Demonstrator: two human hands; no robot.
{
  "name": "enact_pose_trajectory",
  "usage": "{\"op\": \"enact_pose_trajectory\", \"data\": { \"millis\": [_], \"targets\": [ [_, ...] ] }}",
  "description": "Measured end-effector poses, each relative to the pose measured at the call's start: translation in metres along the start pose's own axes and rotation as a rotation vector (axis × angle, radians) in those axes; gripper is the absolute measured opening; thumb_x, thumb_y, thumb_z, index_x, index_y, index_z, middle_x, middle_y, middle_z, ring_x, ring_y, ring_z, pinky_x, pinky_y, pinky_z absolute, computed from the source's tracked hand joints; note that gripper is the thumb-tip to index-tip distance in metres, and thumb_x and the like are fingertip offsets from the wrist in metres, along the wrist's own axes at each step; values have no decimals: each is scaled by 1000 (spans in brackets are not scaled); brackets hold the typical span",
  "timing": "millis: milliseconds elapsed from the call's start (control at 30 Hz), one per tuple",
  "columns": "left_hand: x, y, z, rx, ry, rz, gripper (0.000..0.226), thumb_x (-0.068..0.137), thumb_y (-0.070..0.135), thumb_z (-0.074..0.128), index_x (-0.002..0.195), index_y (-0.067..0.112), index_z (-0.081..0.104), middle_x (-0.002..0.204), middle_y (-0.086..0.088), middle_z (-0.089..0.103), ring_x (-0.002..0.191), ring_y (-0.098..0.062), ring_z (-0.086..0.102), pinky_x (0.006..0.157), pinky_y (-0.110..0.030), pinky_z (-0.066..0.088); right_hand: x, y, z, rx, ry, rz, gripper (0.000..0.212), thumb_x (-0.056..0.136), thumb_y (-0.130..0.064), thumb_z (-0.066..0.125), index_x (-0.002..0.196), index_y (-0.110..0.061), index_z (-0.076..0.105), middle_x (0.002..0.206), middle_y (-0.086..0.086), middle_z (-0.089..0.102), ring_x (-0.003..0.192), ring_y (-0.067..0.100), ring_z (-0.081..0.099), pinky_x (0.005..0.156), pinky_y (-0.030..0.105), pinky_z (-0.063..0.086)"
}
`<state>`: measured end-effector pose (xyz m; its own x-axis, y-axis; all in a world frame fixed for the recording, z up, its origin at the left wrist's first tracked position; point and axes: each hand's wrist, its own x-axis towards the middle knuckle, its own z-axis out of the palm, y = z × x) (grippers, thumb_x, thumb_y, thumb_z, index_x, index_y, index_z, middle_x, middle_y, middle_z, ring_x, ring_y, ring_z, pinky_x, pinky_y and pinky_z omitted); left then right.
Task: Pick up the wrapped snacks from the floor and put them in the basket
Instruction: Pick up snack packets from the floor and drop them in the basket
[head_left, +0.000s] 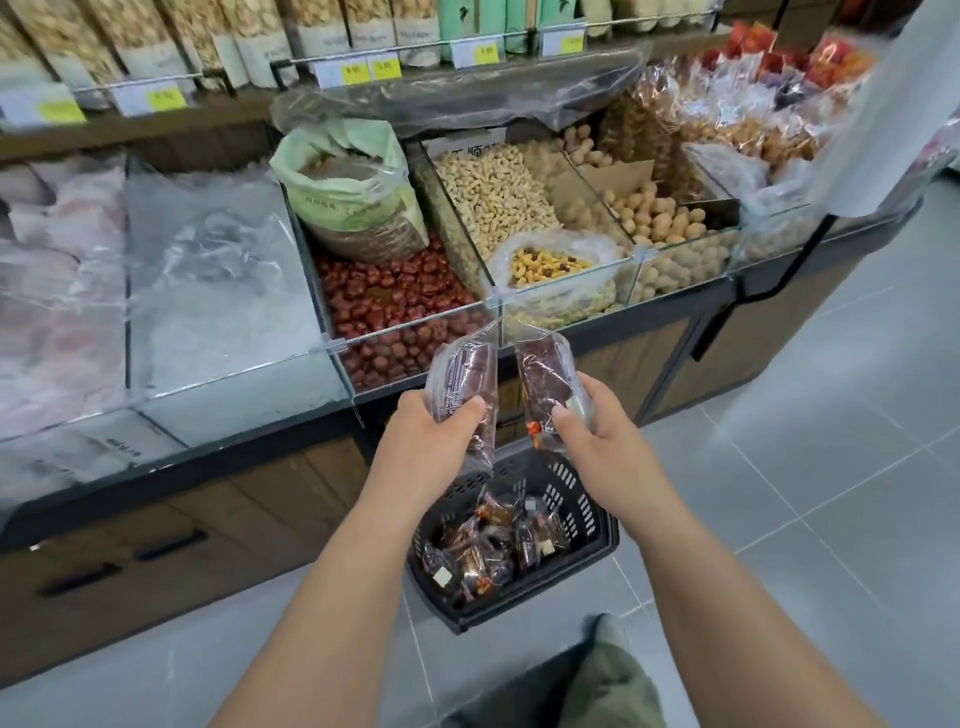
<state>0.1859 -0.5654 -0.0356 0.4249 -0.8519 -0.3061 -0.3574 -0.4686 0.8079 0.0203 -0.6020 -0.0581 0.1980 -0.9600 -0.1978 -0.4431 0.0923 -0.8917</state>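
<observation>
Head view: holey black basket (587, 499) below.
Your left hand (421, 434) grips the crinkly clear left pack (462, 369), your right hand (597, 423) the right pack (543, 374).

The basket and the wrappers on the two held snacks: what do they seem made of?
Basket: probably dark matt moulded plastic, slotted walls. Left wrapper in the left hand and right wrapper in the right hand: thin clear glossy film, seemingly plastic; contents show through.
</observation>
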Motion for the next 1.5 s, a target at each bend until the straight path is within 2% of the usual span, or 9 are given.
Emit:
{"op": "enact_pose_trajectory", "data": {
  "millis": [133, 300, 533, 833, 933, 1100, 1300, 1400, 1500],
  "targets": [
    [20, 13, 15, -52, 60, -93, 34, 88, 43, 57, 109, 20, 44, 85, 5, 55, 67, -7, 52, 59, -27, 40, 41, -1, -15, -55, -95, -31, 50, 99, -37, 42, 146, -31, 27, 143, -7, 43, 132, 14, 40, 109, 38, 34],
    [43, 34, 41, -92, 140, -172, 38, 88, 42, 57, 113, 19, 40, 87, 5, 54, 67, -6, 51, 58, -27, 40, 91, 2, -37, -104, -218, -55, 53, 98, -40, 41, 148, -32, 24, 146, -6, 41, 133, 14, 39, 109, 42, 35],
    [67, 50, 78, -114, 264, -248, 53, 88, 49, 57, 123, 16, 36, 91, 12, 48, 74, 0, 47, 55, -21, 35, 145, 12, -59, -122, -356, -88, 53, 99, -39, 40, 148, -31, 23, 148, -8, 39, 136, 13, 35, 109, 37, 33],
    [82, 34, 104, -124, 369, -363, 51, 88, 44, 60, 121, 11, 41, 84, 11, 49, 69, 1, 46, 54, -20, 32, 178, 36, -59, -150, -467, -54, 51, 99, -37, 40, 148, -30, 25, 147, -9, 41, 133, 13, 38, 105, 34, 34],
    [91, 20, 108, -162, 364, -399, 56, 88, 42, 60, 128, 10, 38, 88, 10, 48, 72, -2, 47, 60, -23, 34, 183, 48, -49, -154, -462, -10, 52, 100, -37, 40, 148, -30, 23, 147, -10, 38, 133, 13, 38, 98, 28, 33],
    [111, -12, 118, -172, 286, -480, 37, 90, 33, 60, 112, 16, 36, 80, 6, 50, 62, -3, 47, 42, -12, 38, 186, 78, -26, -148, -468, 52, 49, 99, -35, 41, 146, -31, 27, 136, -16, 45, 124, 5, 42, 95, 26, 33],
    [152, -76, 146, -192, 217, -551, 38, 85, 24, 67, 109, 14, 40, 86, 0, 57, 65, -9, 58, 53, -25, 41, 198, 141, 23, -202, -458, 119, 44, 99, -31, 43, 141, -28, 32, 115, -17, 50, 94, -5, 50, 78, 12, 37],
    [169, -120, 170, -163, 163, -573, 35, 85, 26, 68, 103, 15, 40, 87, 1, 57, 67, -9, 56, 59, -26, 44, 205, 192, 53, -237, -434, 179, 50, 97, -37, 42, 145, -29, 29, 132, -3, 49, 111, 8, 51, 91, 24, 39],
    [183, -171, 201, -95, 84, -632, 41, 86, 33, 67, 105, 15, 35, 94, -1, 60, 76, -14, 60, 66, -26, 47, 210, 245, 81, -272, -434, 243, 54, 98, -37, 43, 147, -27, 26, 140, 4, 44, 116, 18, 52, 92, 26, 37]
  ]
}}
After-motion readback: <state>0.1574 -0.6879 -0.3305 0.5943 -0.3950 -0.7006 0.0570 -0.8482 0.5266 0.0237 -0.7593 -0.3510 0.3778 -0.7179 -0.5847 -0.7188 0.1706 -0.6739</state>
